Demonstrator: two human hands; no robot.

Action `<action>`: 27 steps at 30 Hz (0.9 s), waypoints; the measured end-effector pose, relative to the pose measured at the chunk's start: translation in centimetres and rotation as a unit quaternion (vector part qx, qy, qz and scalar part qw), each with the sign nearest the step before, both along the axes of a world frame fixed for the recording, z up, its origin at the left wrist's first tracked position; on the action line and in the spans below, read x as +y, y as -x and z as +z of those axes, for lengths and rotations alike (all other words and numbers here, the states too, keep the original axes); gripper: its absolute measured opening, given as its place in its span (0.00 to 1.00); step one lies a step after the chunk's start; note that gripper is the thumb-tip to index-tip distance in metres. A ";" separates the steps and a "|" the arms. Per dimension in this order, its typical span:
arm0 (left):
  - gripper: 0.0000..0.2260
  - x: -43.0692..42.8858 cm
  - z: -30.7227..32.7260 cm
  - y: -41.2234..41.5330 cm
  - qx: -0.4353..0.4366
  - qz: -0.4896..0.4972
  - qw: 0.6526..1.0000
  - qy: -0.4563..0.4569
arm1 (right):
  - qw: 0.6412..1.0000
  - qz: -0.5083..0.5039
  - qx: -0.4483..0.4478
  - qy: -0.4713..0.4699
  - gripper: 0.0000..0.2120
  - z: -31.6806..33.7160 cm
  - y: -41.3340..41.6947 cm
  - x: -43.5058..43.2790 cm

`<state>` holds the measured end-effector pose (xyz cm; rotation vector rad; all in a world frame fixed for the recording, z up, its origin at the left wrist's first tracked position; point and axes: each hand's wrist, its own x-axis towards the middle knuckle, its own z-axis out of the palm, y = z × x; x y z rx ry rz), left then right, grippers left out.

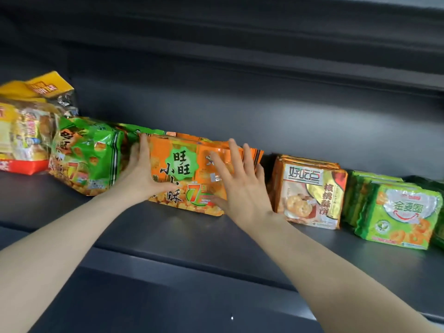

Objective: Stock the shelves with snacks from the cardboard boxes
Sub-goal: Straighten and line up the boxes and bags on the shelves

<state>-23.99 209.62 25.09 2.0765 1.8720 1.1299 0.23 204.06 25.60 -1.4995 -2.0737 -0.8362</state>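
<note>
An orange snack bag (182,174) stands upright on the dark grey shelf (168,234), with more orange bags stacked behind it. My left hand (141,171) lies flat against the bag's left end, fingers straight, thumb across the front. My right hand (240,179) presses flat on the bag's right front, fingers spread. No cardboard box is in view.
Left of the orange bags stand green bags (86,157) and a yellow pack with a red base (24,138). To the right are walnut-cookie packs (312,195) and green ring-snack packs (406,217). The shelf above (312,56) overhangs. Bare shelf runs along the front.
</note>
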 end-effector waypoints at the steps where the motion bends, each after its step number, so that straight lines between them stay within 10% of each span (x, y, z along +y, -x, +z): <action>1: 0.67 0.4 -0.3 0.1 -0.014 -0.028 0.999 0.018 | 1.000 -0.008 -0.001 0.015 0.47 -0.2 0.7 0.4; 27: 0.67 3.1 -0.5 -3.4 -0.005 -0.106 0.994 -0.022 | 0.993 -0.114 0.002 0.045 0.60 -0.6 -0.3 4.7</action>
